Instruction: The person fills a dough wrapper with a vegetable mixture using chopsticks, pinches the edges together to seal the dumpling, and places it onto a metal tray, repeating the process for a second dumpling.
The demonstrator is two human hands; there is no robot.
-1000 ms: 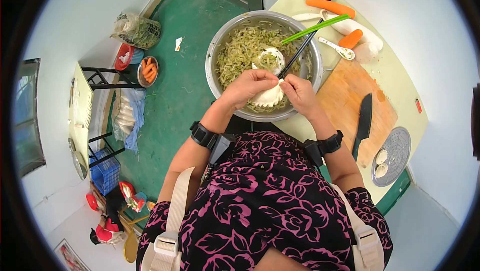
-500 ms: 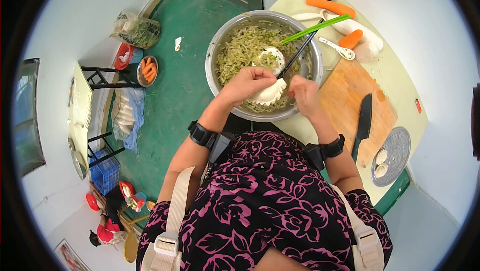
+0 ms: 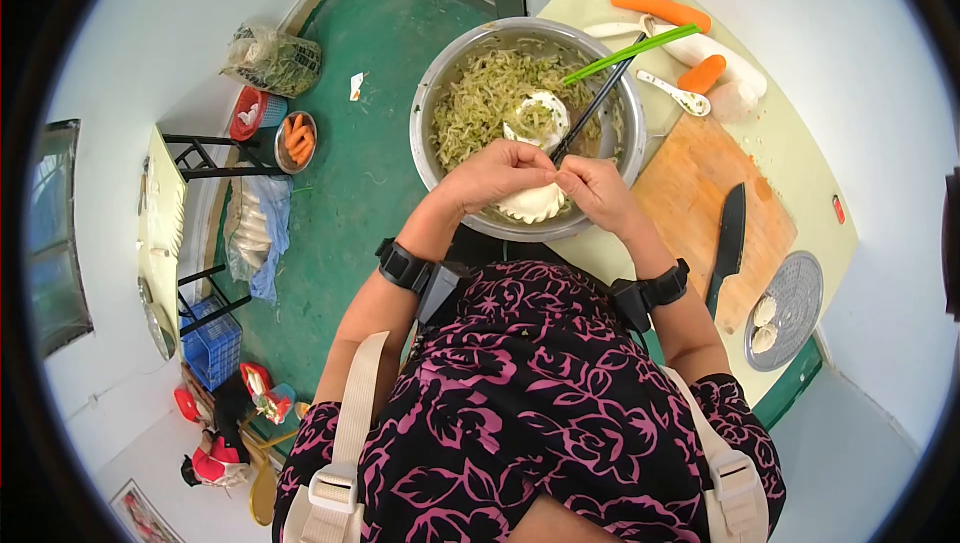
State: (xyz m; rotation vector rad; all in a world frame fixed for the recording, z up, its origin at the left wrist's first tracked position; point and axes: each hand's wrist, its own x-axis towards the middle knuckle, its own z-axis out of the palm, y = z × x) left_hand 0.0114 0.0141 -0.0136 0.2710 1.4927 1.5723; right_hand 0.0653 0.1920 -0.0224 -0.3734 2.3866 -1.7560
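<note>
Over the near side of a large metal bowl (image 3: pixel 424 148), a white dumpling (image 3: pixel 532 205) with a pleated edge hangs between my hands. My left hand (image 3: pixel 497 175) is closed on its upper left part. The fingers of my right hand (image 3: pixel 597 193) pinch its right end, and both sets of fingertips meet there. Shredded green filling (image 3: pixel 475 93) fills the bowl, with a white wrapper (image 3: pixel 540 121) bearing some filling lying on top. Green-ended dark chopsticks (image 3: pixel 640 55) lean across the bowl's right rim, their lower ends hidden behind my hands.
Right of the bowl, a cutting board (image 3: pixel 690 188) carries a black knife (image 3: pixel 730 238). A perforated grey tray (image 3: pixel 800 293) holds two dumplings. Carrots (image 3: pixel 665 11), a white radish (image 3: pixel 735 65) and a spoon (image 3: pixel 685 98) lie at the back. A person (image 3: pixel 215 458) sits far left.
My right hand has moved left from beside the dumpling and now pinches its edge. The dumpling has tipped and sits slightly lower in my left hand.
</note>
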